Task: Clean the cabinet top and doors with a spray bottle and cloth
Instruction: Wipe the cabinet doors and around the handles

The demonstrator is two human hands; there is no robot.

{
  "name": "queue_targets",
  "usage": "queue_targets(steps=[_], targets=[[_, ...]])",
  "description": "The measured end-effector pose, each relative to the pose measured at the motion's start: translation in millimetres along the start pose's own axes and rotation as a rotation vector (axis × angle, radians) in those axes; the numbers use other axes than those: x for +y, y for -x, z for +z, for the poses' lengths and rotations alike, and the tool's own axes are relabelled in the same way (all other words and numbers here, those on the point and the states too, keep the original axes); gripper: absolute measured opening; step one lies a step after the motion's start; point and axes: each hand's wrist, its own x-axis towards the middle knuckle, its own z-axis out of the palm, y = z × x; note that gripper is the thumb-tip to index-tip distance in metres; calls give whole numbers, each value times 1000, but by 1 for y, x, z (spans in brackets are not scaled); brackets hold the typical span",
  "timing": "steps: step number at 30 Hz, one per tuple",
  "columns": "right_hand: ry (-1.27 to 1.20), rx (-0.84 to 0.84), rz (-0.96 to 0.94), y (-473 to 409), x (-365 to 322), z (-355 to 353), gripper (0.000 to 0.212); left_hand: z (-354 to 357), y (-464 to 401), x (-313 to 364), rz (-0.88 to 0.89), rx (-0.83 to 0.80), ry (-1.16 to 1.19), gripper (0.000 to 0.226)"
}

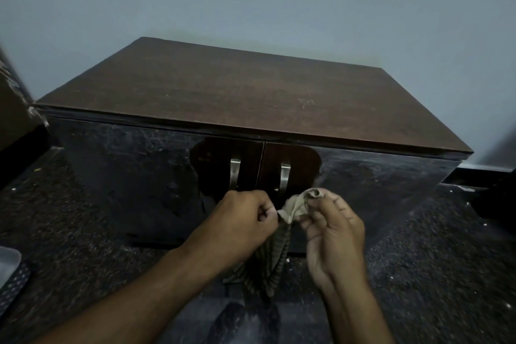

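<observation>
A low cabinet stands against the wall, with a brown wood-grain top (229, 86) and two glossy dark doors (134, 176) that show smears and dust. Two metal handles (235, 173) sit side by side at the middle seam. In front of the doors, my left hand (245, 220) and my right hand (332, 226) both grip a beige, striped cloth (293, 208). The cloth bunches between the hands and its striped end hangs down below them. No spray bottle is in view.
The floor is dark speckled stone (83, 232) with light crumbs scattered on it. A brown object (14, 109) stands at the left edge beside the cabinet. A pale flat item (7, 262) and a dotted dark one lie at lower left. A dark skirting runs at right.
</observation>
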Motion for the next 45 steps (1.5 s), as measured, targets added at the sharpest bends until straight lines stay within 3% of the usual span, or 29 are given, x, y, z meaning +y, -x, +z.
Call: queue_targets(steps=[2,4,7,10,12,17,19,22,27,29,34,38,41,45], targets=[[-25,-41,91,2,3,-4,15,1,0,0,-39,-64,78,6],[-63,-94,121,4,2,-4,16,4,1,0,-44,-149,105,27],[-75,-129,64,-2,0,-7,25,2,1,1,-63,-73,147,16],[362,-82,-129,-7,6,-20,33,-4,-1,0,-64,81,158,15],[616,-167,-231,-5,9,-23,38,-6,0,2,-35,138,149,16],[763,-380,-325,1,8,-22,25,-12,1,6,74,194,220,21],[757,-367,-352,6,12,-19,28,-13,3,8,95,172,284,23],[606,-349,-234,12,19,-16,21,-15,2,8,85,133,380,25],[257,-250,-68,15,33,-6,36,-16,-1,2,62,103,429,23],[327,-178,-164,14,34,-3,34,-13,-1,2,36,145,397,24],[699,110,-622,-6,18,-1,28,-13,-1,4,68,333,205,19],[982,80,-994,-15,18,18,24,-15,-1,7,172,408,81,26],[1074,-3,-1102,-18,24,21,21,-15,-3,8,185,451,53,27],[1013,123,-1060,-21,16,9,22,-19,-1,8,170,490,56,26]])
